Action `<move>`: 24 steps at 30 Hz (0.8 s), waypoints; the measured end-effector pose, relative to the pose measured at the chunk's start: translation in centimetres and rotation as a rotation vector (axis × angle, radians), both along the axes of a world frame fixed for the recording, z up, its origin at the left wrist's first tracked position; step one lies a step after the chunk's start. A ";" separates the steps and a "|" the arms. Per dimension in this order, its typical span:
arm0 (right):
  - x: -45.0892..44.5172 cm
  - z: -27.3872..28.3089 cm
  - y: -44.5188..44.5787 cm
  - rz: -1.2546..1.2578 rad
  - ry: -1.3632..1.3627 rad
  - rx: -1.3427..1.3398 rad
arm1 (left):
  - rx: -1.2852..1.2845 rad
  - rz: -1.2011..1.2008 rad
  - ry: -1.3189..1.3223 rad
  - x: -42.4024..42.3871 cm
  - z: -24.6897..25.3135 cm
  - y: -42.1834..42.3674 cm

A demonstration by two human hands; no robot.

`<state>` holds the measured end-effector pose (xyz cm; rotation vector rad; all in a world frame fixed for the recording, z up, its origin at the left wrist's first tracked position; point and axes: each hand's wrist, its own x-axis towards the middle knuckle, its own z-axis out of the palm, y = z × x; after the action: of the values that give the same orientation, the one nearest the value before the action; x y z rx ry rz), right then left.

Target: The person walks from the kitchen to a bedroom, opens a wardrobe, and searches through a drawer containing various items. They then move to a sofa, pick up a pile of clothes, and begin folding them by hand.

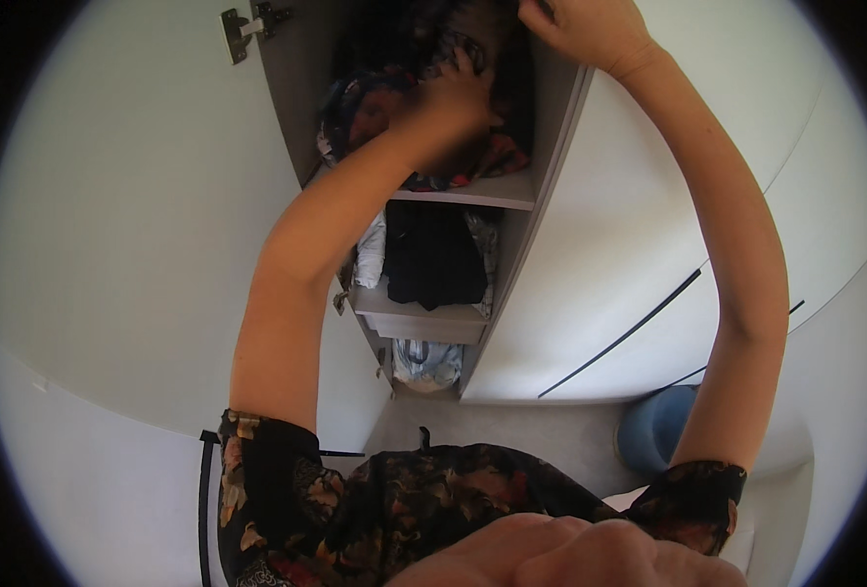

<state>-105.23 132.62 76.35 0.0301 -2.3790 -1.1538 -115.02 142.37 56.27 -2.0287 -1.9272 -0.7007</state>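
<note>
My left hand [459, 95] reaches into the upper compartment of a wardrobe, its fingers bent against dark patterned clothing [367, 110]. Blur and shadow hide whether the fingers grip the cloth. At the top of the view, my right hand [587, 29] is beside the front edge of the wardrobe's right side panel [561, 139]. The picture's rim cuts off part of this hand, so its grip is unclear. The clothes lie heaped on a shelf [470, 197], with reddish printed fabric [506, 155] near its front.
A white door [147, 220] with metal hinges [237, 35] stands swung out at left. Below are folded black clothing [437, 257], a white rolled cloth [371, 253] and a plastic bag [427, 363]. Closed white doors [587, 279] and a blue bucket [653, 429] are at right.
</note>
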 end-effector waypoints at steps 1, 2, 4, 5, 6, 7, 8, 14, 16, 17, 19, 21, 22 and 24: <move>0.3 0.0 0.6 0.015 0.001 0.009 | 0.045 -0.002 0.048 -0.3 -0.5 1.9; 0.5 -0.1 1.4 0.029 0.002 0.018 | 0.089 -0.005 0.096 -0.6 -1.1 4.0; 1.4 -0.9 3.7 0.019 -0.005 0.018 | 0.121 -0.060 0.051 -0.2 -1.4 7.5; 1.8 -1.4 4.9 0.012 -0.006 0.011 | 0.137 -0.086 0.029 -0.2 -1.6 9.3; 2.0 -2.1 6.7 0.008 -0.007 -0.002 | 0.205 -0.153 -0.052 -0.8 -2.6 11.6; 2.1 -2.6 8.2 0.016 0.000 -0.004 | 0.275 -0.217 -0.130 -2.0 -3.4 13.6; 2.0 -3.1 9.8 0.028 0.009 -0.006 | 0.346 -0.277 -0.208 -3.3 -4.0 15.7; 3.4 -1.7 16.1 -0.013 -0.022 0.025 | -0.067 -0.308 -0.927 -3.6 2.3 18.4; 2.5 -0.1 17.1 0.057 0.015 0.022 | 0.000 -0.282 -0.594 -6.2 3.6 19.8; 2.2 0.9 16.6 0.064 0.023 0.021 | 0.027 -0.288 -0.440 -7.1 4.0 20.1; 1.6 2.2 15.5 0.056 0.025 -0.018 | 0.133 -0.173 -0.149 -4.8 4.4 18.6; 0.6 3.3 13.4 0.007 0.009 -0.079 | -0.021 -0.130 0.082 -1.4 6.1 13.3; -1.2 3.3 12.6 -0.009 0.027 -0.100 | -0.030 -0.159 0.098 -2.5 6.9 10.3; -6.3 4.6 8.0 -0.079 -0.009 -0.091 | -0.071 -0.175 0.112 -7.9 10.6 4.6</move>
<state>-111.58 140.65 80.94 -0.0900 -2.4575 -1.0815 -122.94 146.97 66.90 -2.2499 -1.7518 -0.5503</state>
